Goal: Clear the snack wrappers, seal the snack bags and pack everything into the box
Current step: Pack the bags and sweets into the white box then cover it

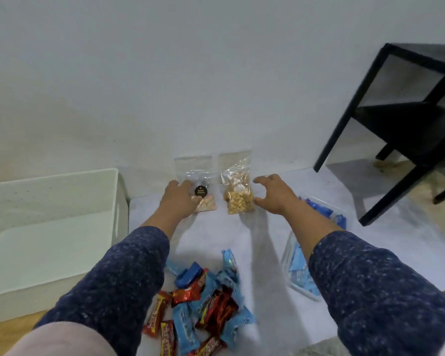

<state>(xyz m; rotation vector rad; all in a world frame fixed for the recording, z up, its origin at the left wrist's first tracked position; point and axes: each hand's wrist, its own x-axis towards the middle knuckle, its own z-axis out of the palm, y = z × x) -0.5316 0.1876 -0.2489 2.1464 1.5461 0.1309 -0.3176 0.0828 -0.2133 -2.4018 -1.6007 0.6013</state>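
Two clear snack bags lean against the white wall. The left bag point(203, 199) holds pale pink sweets and carries a round black label. The right bag point(238, 196) holds tan nuts. My left hand point(179, 199) rests against the left side of the sweets bag, fingers curled at its edge. My right hand point(274, 194) hovers just right of the nut bag, fingers spread, thumb near its lower corner. A pile of red and blue snack wrappers point(203, 304) lies near me on the white mat. The white box point(115, 201) stands open at the left.
A clear plastic tray point(290, 268) with blue packets sits under my right forearm. A black side table point(401, 129) stands at the right, its legs on the mat's far corner. The white mat point(257, 253) covers a wooden floor.
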